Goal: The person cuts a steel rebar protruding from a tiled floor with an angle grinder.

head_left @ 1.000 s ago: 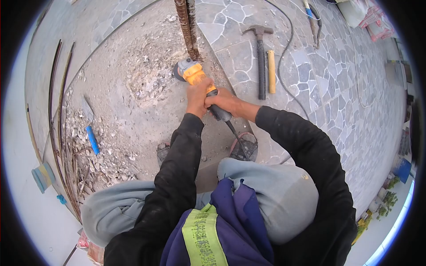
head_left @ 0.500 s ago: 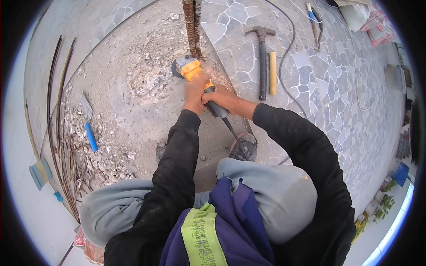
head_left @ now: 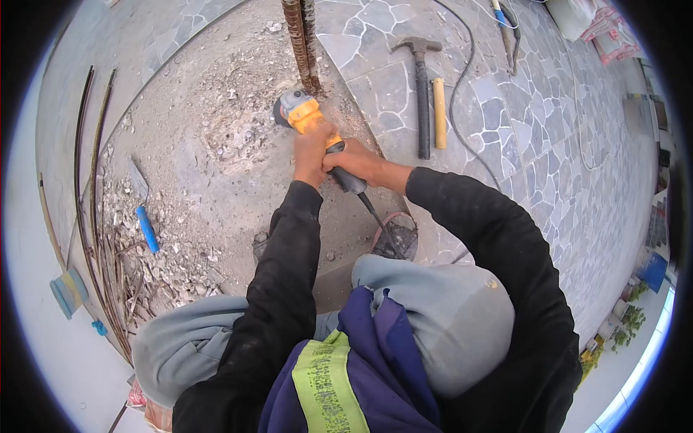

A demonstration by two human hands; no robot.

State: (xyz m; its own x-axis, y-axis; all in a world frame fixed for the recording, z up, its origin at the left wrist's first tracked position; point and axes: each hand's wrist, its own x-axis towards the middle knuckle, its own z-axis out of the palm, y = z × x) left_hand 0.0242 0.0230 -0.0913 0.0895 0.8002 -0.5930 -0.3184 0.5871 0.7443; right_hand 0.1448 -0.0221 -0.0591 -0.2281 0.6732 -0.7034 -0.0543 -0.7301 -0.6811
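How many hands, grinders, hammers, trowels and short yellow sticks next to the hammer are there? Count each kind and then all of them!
Hands (left hand and right hand): 2
Angle grinder: 1
Claw hammer: 1
Trowel: 1
Short yellow stick: 1
Total: 6

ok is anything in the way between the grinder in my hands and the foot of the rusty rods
Nothing visible is. The left hand and right hand grip the grinder, its head close by the foot of the rods. The hammer lies off to the right, the trowel to the left.
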